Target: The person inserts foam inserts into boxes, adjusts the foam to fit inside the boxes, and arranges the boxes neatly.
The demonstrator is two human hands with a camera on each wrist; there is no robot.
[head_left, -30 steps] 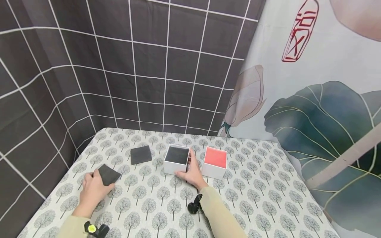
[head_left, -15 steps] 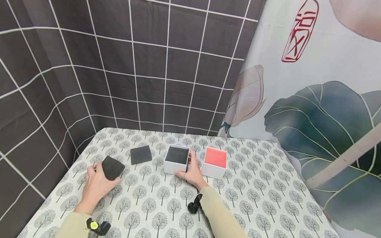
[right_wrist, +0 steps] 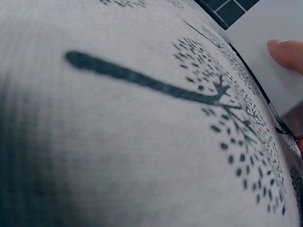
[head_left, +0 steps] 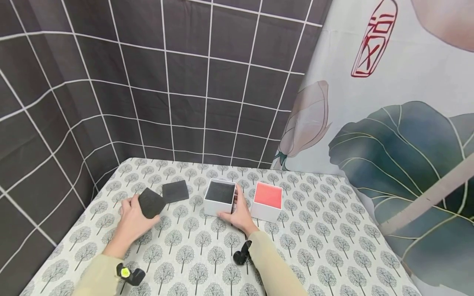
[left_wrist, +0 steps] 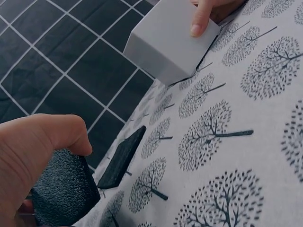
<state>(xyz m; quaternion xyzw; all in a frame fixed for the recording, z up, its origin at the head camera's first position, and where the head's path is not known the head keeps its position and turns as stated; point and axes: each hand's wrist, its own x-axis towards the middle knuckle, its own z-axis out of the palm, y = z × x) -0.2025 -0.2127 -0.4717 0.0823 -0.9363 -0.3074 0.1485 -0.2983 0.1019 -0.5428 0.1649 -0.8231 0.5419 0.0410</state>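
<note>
My left hand (head_left: 131, 224) pinches a square black foam pad (head_left: 151, 204) at its edge, thumb on the near side. In the left wrist view the foam pad (left_wrist: 66, 189) looks thick and rough-surfaced. A second black foam pad (head_left: 175, 191) lies flat on the cloth just beyond it. At the middle of the table stands a white square box (head_left: 218, 209) with a black insert (head_left: 220, 192) inside. My right hand (head_left: 242, 213) grips this box at its right corner, thumb on the front wall. Only a thumb (right_wrist: 287, 53) and part of the box show clearly in the right wrist view.
To the right of my right hand stands another white box (head_left: 265, 214), with a red top surface (head_left: 268, 195) inside its rim. The tree-print tablecloth (head_left: 200, 246) covers the table. Behind it hangs a dark gridded curtain (head_left: 185, 102); a floral curtain (head_left: 318, 135) hangs at the right.
My left hand has carried its foam pad up and to the right, close to the second pad, turning it on the way. My right hand and both boxes have stayed put.
</note>
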